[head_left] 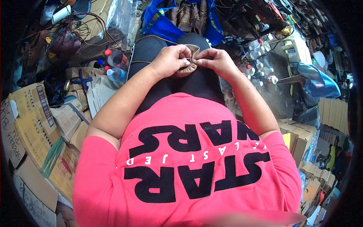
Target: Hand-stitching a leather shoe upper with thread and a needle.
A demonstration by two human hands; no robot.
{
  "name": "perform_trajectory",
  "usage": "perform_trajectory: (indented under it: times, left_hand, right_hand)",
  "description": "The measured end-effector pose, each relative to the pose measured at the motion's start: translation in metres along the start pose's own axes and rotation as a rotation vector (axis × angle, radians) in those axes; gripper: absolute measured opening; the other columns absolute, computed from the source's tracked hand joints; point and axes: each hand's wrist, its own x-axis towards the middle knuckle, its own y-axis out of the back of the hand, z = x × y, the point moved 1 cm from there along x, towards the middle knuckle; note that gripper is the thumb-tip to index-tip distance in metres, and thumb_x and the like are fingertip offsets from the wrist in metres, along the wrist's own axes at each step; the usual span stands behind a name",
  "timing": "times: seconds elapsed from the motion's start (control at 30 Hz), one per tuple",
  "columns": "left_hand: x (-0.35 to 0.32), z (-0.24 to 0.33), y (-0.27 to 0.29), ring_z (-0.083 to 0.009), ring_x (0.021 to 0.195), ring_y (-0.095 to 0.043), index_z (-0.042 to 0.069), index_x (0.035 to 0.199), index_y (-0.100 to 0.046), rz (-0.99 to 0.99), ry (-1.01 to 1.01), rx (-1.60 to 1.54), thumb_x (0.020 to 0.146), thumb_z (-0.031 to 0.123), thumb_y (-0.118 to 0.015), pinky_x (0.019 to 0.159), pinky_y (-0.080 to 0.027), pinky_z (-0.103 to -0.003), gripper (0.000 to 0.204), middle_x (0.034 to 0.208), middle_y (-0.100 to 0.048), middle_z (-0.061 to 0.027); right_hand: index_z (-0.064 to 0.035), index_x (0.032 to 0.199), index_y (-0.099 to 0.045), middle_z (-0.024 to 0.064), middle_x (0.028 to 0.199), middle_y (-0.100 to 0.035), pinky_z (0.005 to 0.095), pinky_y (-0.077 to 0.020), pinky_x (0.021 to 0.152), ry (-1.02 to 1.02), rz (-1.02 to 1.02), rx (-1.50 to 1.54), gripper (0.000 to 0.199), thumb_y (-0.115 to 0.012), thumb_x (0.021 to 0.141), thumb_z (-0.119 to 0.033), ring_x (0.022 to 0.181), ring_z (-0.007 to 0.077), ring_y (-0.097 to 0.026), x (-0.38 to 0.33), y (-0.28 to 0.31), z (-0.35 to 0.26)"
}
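A brown leather shoe upper [188,70] with a puckered, gathered seam rests over my lap between both hands. My left hand [171,60] is closed in a pinch at the near side of the seam, thumb and fingertips together on the leather. From the other side my right hand [217,61] pinches the seam's edge, its fingertips close to the left ones. A thin tan cord [158,37] loops over my left knee toward the hands. Whether a needle sits between the fingertips is too small to make out.
Beyond my knees a blue bag [154,23] holds several brown shoes [185,17]. Plastic bottles [115,74] stand at left, and more white bottles [261,64] at right. Cardboard boxes [38,113] crowd the left side; a blue plastic bag [321,80] lies at right.
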Motion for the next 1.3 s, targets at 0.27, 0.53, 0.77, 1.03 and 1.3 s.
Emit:
perform_trajectory:
  times: [0.27,0.53,0.77,1.03,1.3]
  left_hand:
    - [-0.001,0.026,0.016,-0.0320,0.079,-0.059,0.006,0.078,-0.062,0.007,-0.465,0.669,0.072,0.011,-0.067,0.073,-0.047,-0.041,0.010,0.076,-0.062,-0.0119]
    - [-0.011,0.021,0.015,-0.0344,0.083,-0.062,0.004,0.089,-0.060,-0.041,-0.106,0.501,0.081,0.009,-0.058,0.073,-0.048,-0.040,0.009,0.085,-0.063,-0.0163]
    - [-0.003,0.023,0.006,-0.0370,0.083,-0.062,0.005,0.095,-0.059,-0.134,-0.192,0.556,0.086,0.011,-0.056,0.071,-0.048,-0.042,0.011,0.085,-0.063,-0.0192]
    - [-0.003,0.020,0.008,-0.0382,0.081,-0.061,0.006,0.093,-0.058,-0.123,-0.211,0.572,0.087,0.014,-0.055,0.069,-0.048,-0.043,0.011,0.083,-0.062,-0.0207]
    - [-0.011,0.014,0.021,-0.0379,0.075,-0.058,0.006,0.084,-0.053,-0.111,-0.443,0.619,0.078,0.007,-0.054,0.065,-0.046,-0.045,0.006,0.074,-0.058,-0.0172]
  right_hand:
    - [-0.0001,0.084,-0.065,0.0000,0.078,-0.064,0.0220,-0.0468,0.070,0.230,-0.068,-0.174,0.014,-0.072,0.081,-0.011,0.074,0.0055,-0.056,0.002,0.011,-0.005]
    - [-0.0027,0.091,-0.063,0.0000,0.093,-0.048,0.0207,-0.0413,0.075,0.236,0.006,-0.176,0.018,-0.073,0.080,-0.013,0.087,0.0063,-0.048,-0.010,0.025,0.018]
    - [-0.0019,0.082,-0.065,0.0019,0.085,-0.054,0.0256,-0.0404,0.073,0.236,0.156,-0.322,0.017,-0.069,0.082,-0.018,0.086,0.0124,-0.052,-0.016,0.068,-0.017]
    - [-0.0090,0.083,-0.066,0.0108,0.083,-0.063,0.0404,-0.0495,0.077,0.535,0.016,-0.919,0.012,-0.065,0.077,-0.019,0.085,0.0301,-0.062,-0.008,0.042,-0.049]
    - [-0.0127,0.084,-0.056,0.0061,0.075,-0.061,0.0377,-0.0419,0.077,0.579,-0.170,-1.223,0.008,-0.060,0.077,-0.014,0.082,0.0260,-0.061,0.000,0.004,-0.041]
